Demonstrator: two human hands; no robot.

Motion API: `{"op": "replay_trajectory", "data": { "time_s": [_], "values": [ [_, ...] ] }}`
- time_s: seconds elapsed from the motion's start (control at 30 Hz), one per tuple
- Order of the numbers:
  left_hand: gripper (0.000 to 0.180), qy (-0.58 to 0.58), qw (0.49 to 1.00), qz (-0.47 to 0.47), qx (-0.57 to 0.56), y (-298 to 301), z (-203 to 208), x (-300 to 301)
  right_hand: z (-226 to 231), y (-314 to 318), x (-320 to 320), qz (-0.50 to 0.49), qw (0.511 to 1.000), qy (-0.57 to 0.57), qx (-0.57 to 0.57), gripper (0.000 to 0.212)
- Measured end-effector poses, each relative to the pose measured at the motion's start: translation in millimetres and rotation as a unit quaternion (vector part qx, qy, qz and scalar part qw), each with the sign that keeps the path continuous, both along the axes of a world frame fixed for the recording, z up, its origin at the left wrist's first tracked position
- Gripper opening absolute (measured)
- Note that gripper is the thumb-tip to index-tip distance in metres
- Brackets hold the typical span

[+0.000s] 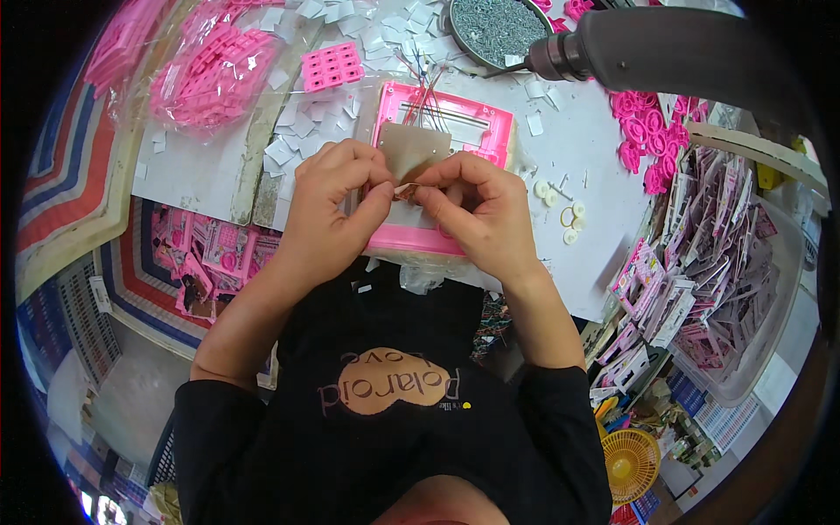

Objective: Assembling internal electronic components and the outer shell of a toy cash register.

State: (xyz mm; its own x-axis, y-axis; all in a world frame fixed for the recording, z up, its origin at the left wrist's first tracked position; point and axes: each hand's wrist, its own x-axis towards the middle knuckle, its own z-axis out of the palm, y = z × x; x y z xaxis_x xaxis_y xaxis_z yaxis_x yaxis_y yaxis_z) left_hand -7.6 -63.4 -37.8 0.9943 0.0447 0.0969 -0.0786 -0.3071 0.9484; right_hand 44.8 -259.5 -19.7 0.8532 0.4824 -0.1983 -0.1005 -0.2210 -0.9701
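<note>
A pink plastic housing lies on the worktable in front of me, with a metallic grey plate over its middle. Thin coloured wires rise from its far side. Above the near half of the housing, my left hand and my right hand meet fingertip to fingertip. Between them they pinch a small tan strip, too small to name more exactly. Both hands are closed, thumb against forefinger. The fingers partly hide the strip and the inside of the housing.
A dark power screwdriver reaches in at upper right, beside a bowl of screws. White paper squares, a pink keypad, bagged pink parts, pink rings and small white wheels lie around. A bin holds printed pieces.
</note>
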Motion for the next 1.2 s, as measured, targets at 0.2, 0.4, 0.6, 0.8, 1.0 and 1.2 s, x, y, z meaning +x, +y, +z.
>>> {"op": "replay_trajectory", "data": {
  "time_s": [0.2,0.4,0.6,0.8,1.0,1.2],
  "values": [
    [0.005,-0.042,0.994,-0.032,0.09,6,4,2,-2,0,0,-0.001,1.0,-0.02,-0.007,0.008],
    [0.005,-0.056,0.991,-0.048,0.11,9,4,2,6,4,-5,-0.015,0.997,-0.065,-0.03,0.01],
    [0.004,0.004,0.999,-0.041,-0.008,4,10,-1,-4,7,-12,0.003,0.93,-0.362,-0.063,0.015],
    [0.004,-0.003,1.0,-0.015,-0.019,-4,12,-3,-1,6,-26,0.0,0.965,-0.26,-0.039,0.019],
    [0.004,-0.055,0.998,-0.032,0.009,-9,10,-3,-1,7,-30,-0.041,0.981,-0.187,-0.013,0.02],
    [0.007,-0.112,0.99,-0.04,0.071,-7,6,-3,-4,3,-28,-0.068,0.984,-0.159,0.032,0.011]
  ]
}}
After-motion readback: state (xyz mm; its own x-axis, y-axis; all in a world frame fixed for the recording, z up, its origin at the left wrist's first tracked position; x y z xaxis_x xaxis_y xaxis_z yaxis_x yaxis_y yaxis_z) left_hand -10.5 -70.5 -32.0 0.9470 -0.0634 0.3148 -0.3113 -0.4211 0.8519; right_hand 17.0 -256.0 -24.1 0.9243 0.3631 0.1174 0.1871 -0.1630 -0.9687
